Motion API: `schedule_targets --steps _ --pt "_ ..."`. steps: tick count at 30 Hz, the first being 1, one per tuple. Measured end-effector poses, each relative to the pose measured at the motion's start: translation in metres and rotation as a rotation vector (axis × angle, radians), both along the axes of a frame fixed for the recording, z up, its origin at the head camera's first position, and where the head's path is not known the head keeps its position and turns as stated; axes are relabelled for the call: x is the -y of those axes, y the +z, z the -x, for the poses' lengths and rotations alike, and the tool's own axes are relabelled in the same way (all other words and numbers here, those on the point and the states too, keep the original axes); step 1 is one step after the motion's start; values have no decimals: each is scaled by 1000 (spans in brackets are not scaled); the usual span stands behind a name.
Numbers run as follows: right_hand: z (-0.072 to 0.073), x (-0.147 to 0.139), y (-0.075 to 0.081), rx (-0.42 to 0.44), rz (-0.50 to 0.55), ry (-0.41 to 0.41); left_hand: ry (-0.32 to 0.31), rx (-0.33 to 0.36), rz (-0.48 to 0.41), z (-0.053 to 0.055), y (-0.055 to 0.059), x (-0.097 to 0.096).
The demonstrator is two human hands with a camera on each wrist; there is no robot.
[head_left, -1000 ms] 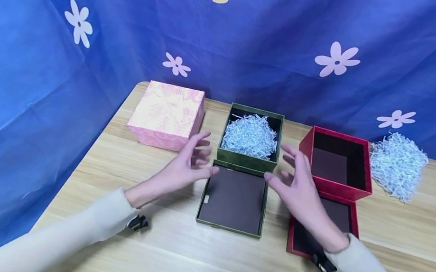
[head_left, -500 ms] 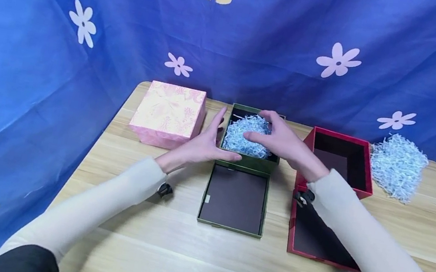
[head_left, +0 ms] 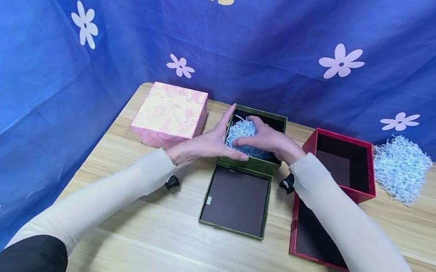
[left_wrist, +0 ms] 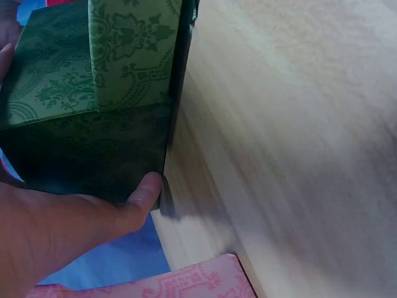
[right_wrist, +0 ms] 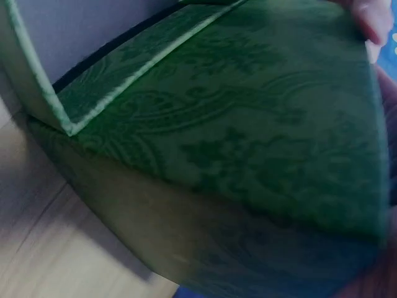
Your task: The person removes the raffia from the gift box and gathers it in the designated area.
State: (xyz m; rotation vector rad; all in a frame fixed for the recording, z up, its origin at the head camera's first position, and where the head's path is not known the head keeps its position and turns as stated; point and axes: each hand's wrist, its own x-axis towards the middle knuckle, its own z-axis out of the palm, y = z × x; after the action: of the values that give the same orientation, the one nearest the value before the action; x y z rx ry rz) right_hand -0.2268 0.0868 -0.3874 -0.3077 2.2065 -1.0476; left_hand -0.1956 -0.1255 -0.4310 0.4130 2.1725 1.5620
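The green box (head_left: 258, 164) holds a heap of pale blue shredded paper (head_left: 240, 129). My left hand (head_left: 203, 144) spreads about the box's near left corner, thumb along the front rim and index finger along the left rim. In the left wrist view, a fingertip of the left hand (left_wrist: 80, 217) touches the box's patterned side wall (left_wrist: 68, 149). Inside the box, my right hand (head_left: 267, 140) touches the shredded paper, thumb and index finger spread apart in a loose curve. Its other fingers are hidden. The box's outer wall (right_wrist: 248, 124) fills most of the right wrist view.
The green lid (head_left: 235, 199) lies inside up before its box. Left stands a closed pink box (head_left: 172, 111). To the right are an open red box (head_left: 357, 195), its lid (head_left: 316, 234) partly under my right forearm, and another heap of shredded paper (head_left: 400, 169).
Both hands came in from beside the green box. My left hand moved onto its left corner. The right hand went in over the rim, then shifted left across the paper.
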Motion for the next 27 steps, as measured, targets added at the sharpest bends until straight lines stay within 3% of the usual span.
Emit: schedule_targets --steps 6,13,20,27 --pt "10 4 -10 33 2 67 -18 11 -43 5 -3 -1" --pt "16 10 -23 80 113 117 -10 25 -46 3 -2 -3" --pt "21 15 -33 20 130 125 2 26 -60 2 -3 -4" --pt "22 16 -28 -28 111 94 13 -3 -13 3 -1 -1"
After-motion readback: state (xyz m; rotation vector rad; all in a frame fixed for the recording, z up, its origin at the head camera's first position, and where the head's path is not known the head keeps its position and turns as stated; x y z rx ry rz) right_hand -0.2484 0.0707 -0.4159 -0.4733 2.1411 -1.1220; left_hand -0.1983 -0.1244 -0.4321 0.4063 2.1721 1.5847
